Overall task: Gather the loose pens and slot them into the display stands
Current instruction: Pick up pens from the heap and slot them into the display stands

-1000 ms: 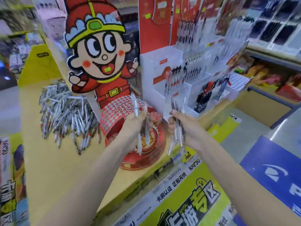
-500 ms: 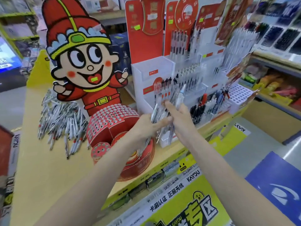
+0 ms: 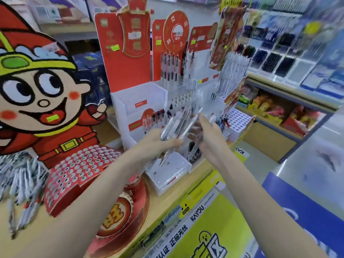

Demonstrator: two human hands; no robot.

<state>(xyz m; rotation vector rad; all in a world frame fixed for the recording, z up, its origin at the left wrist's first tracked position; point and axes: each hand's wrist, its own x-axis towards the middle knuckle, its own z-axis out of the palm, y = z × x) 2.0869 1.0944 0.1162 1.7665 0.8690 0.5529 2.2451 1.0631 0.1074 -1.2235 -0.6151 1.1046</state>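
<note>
Several clear-barrelled pens, count blurred, bunched between both hands: left hand grips them, right hand pinches them, above tiered white display stands.

We see two bare forearms reaching up from the lower edge of the head view, each ending in a bare hand: the left hand and the right hand. Neither arm shows a sleeve, cuff, watch, bracelet or glove anywhere along its visible length, so whatever is worn above stops short of the frame. The fingers are smeared by motion blur, so we cannot say with confidence whether any ring or nail colour is there; as far as we can tell they look plain.
</note>
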